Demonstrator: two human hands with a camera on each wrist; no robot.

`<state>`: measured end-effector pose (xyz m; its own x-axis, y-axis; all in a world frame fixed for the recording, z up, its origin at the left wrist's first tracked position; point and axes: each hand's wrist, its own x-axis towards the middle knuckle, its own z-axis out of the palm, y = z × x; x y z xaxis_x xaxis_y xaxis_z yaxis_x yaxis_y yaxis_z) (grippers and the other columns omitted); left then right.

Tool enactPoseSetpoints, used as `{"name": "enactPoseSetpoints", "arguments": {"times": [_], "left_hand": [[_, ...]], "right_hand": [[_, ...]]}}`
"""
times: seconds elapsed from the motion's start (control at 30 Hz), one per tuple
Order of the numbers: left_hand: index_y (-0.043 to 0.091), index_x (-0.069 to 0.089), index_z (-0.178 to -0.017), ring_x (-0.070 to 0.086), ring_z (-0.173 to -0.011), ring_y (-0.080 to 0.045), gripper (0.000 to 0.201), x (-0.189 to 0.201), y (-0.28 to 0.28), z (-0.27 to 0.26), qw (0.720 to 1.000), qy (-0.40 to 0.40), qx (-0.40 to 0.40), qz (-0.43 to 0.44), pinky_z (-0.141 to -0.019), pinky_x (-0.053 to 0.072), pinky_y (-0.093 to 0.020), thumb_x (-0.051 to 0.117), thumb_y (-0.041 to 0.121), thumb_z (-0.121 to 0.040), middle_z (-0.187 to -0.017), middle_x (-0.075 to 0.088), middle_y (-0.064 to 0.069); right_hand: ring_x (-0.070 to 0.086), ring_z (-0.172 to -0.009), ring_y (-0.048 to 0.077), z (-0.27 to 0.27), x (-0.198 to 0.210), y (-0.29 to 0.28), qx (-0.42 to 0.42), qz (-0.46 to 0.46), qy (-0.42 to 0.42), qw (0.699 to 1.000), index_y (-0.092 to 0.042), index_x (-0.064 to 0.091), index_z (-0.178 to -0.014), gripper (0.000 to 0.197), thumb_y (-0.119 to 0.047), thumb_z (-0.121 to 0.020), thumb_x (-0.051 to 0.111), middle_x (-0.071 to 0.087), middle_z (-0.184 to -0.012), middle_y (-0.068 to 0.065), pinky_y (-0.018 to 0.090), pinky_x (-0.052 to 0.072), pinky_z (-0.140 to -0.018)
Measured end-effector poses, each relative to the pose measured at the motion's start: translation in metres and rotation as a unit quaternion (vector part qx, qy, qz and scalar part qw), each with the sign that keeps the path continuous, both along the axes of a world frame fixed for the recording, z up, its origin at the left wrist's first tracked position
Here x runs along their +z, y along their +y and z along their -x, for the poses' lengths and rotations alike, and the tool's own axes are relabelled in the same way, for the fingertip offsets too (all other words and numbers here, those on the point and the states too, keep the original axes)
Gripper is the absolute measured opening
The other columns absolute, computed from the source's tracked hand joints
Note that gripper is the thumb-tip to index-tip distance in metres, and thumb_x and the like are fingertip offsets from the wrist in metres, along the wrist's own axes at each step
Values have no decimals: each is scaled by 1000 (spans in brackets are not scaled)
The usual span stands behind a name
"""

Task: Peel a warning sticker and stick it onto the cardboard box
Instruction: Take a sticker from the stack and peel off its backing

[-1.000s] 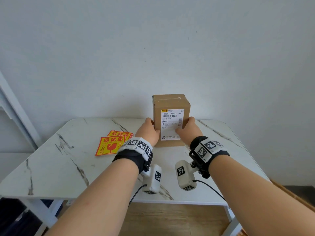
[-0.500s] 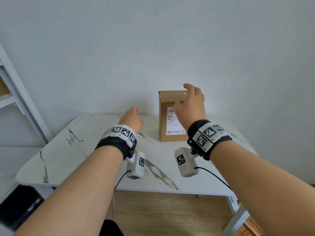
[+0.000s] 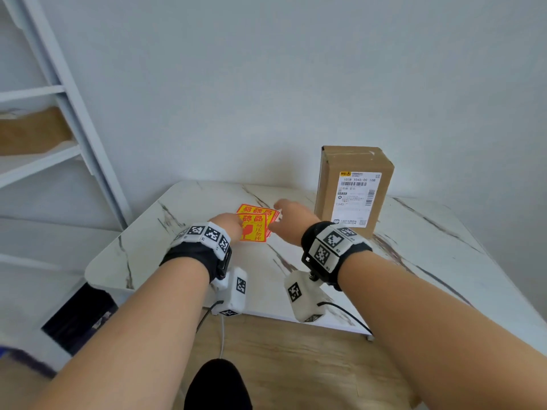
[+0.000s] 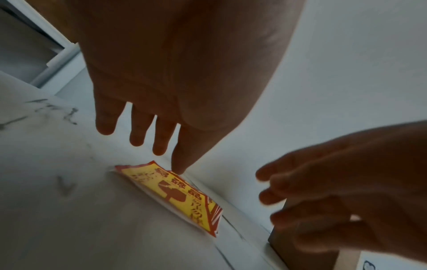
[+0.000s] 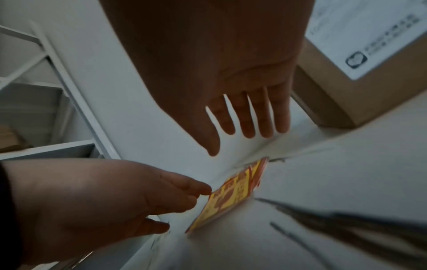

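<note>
Both hands over the stickers, box standing to the right.

The stickers (image 3: 255, 224) lie in a small fanned stack on the marble table (image 3: 444, 247), yellow with red borders, red Chinese characters and a broken-glass symbol. The left hand (image 3: 228, 226) hangs over their near-left edge, fingers (image 4: 161, 138) straight and slightly spread, index tip at the top sticker's corner; contact cannot be told. The right hand (image 3: 291, 221) hovers just right of the stack, fingers (image 5: 247, 118) straight and loosely apart, holding nothing. The box (image 3: 353, 187) stands upright near the right hand, its white shipping label (image 3: 356, 198) reading "102B T045-00 108" above a barcode, with "T045" lower down. A white shelf (image 3: 53, 119) stands at left.
</note>
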<state>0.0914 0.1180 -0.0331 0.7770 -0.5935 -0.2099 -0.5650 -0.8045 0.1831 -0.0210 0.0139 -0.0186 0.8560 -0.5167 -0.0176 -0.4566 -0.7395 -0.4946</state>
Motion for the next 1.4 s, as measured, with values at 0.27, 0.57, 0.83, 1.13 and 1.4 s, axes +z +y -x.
{"name": "enactPoseSetpoints", "arguments": {"times": [0.27, 0.57, 0.83, 1.13, 1.4], "left_hand": [[6, 45, -144, 45, -136, -28, 44, -25, 3, -9, 998, 41, 12, -36, -114, 33, -33, 36, 11, -101, -150, 45, -12], [12, 69, -119, 61, -117, -27, 33, -21, 0, -17, 999, 30, 26, 5, -104, 46, -34, 53, 16, -92, -131, 64, -6], [11, 72, -113, 65, -108, -28, 29, -15, 1, -5, 993, 33, 45, 102, -92, 52, -33, 57, 18, -89, -121, 68, -9], [7, 71, -101, 70, -96, -29, 23, 13, -6, 24, 940, 92, 47, 325, -89, 56, -40, 67, 22, -84, -103, 73, -11], [14, 72, -99, 59, -69, -15, 19, 14, -34, 68, 919, 185, -1, 349, -66, 51, -26, 72, 24, -82, -81, 67, -2]], "right_hand": [[62, -104, 27, -22, -19, 6, 10, -2, 106, 994, -3, 61, -120, 30, -16, -97, 47, 65, -122, 14, 31, 47, -82], [58, -67, 18, -41, -27, 10, -93, -102, 41, 990, -9, 56, -76, 13, -11, -89, 57, 56, -75, 4, 24, 46, -57], [65, -105, 28, -27, -26, 9, -115, -132, -56, 983, -13, 57, -125, 42, 1, -85, 55, 64, -117, 11, 37, 56, -88], [62, -77, 20, 28, -5, -14, -78, -88, -110, 987, -12, 73, -98, 19, -6, -89, 58, 68, -86, 4, 34, 58, -76], [70, -86, 28, 86, -3, -51, -156, -102, -177, 966, -20, 62, -74, 16, -12, -88, 58, 72, -88, 8, 40, 58, -81]]}}
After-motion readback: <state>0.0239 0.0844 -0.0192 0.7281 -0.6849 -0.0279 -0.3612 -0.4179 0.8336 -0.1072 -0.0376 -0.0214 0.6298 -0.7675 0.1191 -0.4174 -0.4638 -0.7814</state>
